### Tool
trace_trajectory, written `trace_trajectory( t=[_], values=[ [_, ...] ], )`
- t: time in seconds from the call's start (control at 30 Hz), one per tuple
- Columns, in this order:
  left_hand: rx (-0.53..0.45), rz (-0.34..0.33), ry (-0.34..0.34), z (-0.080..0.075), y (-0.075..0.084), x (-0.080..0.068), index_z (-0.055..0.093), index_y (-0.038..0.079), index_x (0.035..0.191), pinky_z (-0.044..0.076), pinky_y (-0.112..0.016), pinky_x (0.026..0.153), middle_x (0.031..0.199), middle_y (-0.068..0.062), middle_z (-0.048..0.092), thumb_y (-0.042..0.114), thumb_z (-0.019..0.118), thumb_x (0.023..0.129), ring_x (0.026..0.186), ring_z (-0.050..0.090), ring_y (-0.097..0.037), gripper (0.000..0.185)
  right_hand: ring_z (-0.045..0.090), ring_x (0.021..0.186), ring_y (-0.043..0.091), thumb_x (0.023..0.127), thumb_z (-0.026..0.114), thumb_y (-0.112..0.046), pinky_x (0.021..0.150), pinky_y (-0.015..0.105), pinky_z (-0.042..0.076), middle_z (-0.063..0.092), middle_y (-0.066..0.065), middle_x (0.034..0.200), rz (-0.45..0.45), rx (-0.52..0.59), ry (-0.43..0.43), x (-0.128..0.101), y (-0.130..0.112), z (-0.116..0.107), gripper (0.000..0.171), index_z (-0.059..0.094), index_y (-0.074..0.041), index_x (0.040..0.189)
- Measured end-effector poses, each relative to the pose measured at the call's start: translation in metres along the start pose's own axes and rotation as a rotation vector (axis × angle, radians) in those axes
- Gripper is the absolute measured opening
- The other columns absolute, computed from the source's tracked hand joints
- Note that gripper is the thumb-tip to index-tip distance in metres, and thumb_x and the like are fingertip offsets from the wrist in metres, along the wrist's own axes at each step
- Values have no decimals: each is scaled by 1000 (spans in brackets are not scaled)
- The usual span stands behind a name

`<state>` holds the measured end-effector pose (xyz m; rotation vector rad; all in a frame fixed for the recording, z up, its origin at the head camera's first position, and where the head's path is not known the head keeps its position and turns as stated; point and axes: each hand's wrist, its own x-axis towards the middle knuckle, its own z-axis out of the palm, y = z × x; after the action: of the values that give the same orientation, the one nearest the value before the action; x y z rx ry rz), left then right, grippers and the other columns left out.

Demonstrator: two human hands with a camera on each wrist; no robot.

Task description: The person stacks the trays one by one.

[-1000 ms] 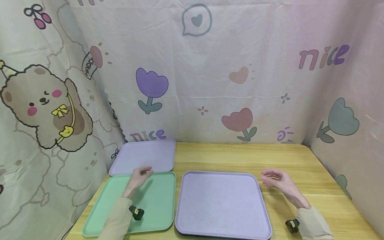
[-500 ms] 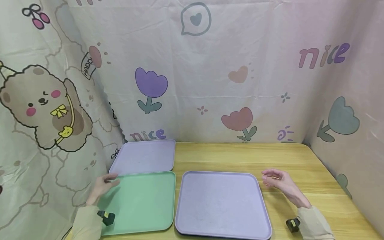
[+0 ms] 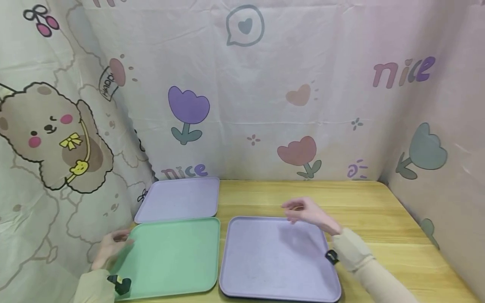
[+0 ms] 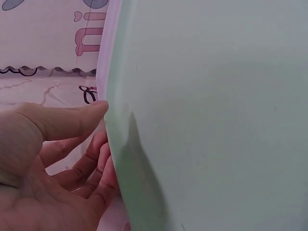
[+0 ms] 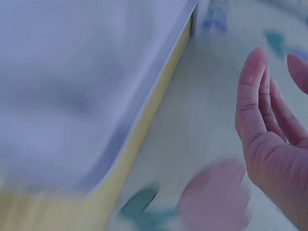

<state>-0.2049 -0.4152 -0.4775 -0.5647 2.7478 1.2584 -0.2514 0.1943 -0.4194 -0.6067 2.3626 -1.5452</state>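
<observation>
My left hand is at the left edge of a green tray. In the left wrist view the thumb lies straight with its tip at the tray's rim, and the loosely bent fingers reach to just below that rim; a firm grip does not show. My right hand hovers above the far right part of a lilac tray, fingers relaxed and holding nothing. In the right wrist view this hand stands apart from the lilac tray.
A second lilac tray lies behind the green one on the wooden table. Patterned cloth hangs along the back and both sides. Each wrist wears a small black camera.
My left hand has moved left, from over the green tray to its left edge. My right hand has come inward from the table's right side to above the lilac tray.
</observation>
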Motion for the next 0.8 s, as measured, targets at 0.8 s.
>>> trace_trajectory(
  t=[0.8],
  values=[
    [131,-25,-66,-15,-11,5,48,-20,132,58,-44,81,123,-42,54,11,63,90,108,59,-51,54,68,108,28,90,71,-22,97,40,54,75,9,114,65,-575,-29,133,-50,171,33,72,-4,118]
  ],
)
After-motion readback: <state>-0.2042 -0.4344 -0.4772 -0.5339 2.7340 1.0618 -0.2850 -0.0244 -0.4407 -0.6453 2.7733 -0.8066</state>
